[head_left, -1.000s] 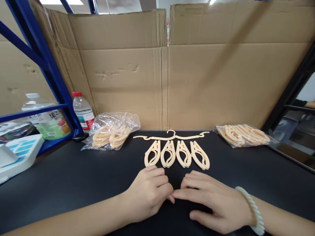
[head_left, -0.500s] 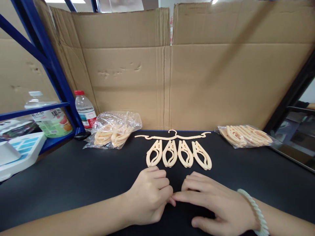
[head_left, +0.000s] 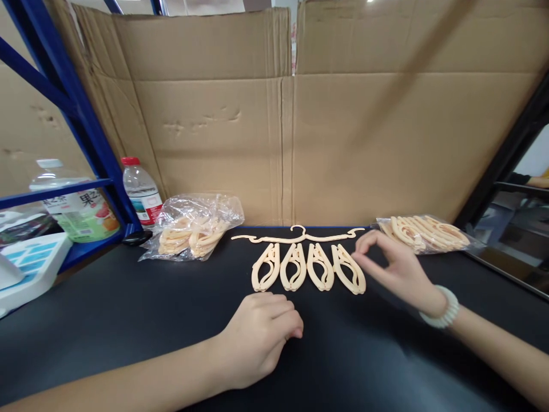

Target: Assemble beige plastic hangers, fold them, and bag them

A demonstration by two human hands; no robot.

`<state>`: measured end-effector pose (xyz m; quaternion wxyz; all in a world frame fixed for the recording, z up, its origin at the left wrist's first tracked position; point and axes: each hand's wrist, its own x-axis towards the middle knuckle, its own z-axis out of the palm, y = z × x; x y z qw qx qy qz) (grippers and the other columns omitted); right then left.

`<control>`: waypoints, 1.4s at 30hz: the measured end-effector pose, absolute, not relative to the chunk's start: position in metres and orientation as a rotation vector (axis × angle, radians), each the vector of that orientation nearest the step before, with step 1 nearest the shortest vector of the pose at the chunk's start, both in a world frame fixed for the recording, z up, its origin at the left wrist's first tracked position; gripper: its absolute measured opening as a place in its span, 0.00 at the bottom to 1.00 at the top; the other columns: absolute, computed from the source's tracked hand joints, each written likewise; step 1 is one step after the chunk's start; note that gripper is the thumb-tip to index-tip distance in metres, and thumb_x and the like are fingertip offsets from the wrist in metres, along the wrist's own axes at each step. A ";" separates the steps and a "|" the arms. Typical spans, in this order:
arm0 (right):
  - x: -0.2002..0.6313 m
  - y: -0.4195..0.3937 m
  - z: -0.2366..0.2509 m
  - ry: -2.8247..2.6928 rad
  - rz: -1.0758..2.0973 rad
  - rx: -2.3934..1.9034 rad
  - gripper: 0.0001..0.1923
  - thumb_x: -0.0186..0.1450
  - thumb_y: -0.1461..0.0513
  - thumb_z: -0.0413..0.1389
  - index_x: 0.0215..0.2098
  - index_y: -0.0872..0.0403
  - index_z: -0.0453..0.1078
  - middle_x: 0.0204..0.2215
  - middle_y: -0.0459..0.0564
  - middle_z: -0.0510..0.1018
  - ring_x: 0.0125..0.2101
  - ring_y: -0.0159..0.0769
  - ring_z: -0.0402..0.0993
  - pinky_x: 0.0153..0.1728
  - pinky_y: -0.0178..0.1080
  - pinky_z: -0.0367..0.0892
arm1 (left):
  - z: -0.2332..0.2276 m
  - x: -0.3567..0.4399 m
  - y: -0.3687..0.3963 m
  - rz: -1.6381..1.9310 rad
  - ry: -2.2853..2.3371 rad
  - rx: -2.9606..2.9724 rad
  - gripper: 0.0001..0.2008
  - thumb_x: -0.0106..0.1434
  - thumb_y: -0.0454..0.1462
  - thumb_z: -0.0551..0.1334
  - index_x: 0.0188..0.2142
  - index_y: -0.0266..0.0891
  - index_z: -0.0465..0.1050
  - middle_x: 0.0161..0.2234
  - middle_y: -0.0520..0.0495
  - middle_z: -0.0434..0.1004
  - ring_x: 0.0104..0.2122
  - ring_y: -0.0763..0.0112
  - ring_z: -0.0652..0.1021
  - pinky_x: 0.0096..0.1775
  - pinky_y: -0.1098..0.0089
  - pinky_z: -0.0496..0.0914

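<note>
we are at the reach: our right hand (head_left: 397,269) hovers just right of the rightmost clip (head_left: 350,276), fingers half curled and empty. our left hand (head_left: 261,335) rests loosely fisted just below the row, holding nothing. next likely calls for a light pinch. the clips are pale peach plastic loops, lying flat beneath a thin hanger bar (head_left: 297,236).

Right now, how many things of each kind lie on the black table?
Loose clips: 4
Flat hanger: 1
Plastic bags of parts: 2
Total: 7
</note>
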<state>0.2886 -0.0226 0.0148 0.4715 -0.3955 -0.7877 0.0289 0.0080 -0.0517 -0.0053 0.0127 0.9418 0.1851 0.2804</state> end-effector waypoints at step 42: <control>0.336 0.045 -0.007 -2.131 -0.365 -1.334 0.09 0.69 0.59 0.47 0.31 0.52 0.64 0.29 0.51 0.77 0.32 0.43 0.70 0.38 0.45 0.63 | -0.003 0.010 -0.052 0.851 0.592 2.773 0.08 0.66 0.30 0.51 0.38 0.39 0.69 0.29 0.49 0.74 0.28 0.70 0.72 0.31 0.71 0.64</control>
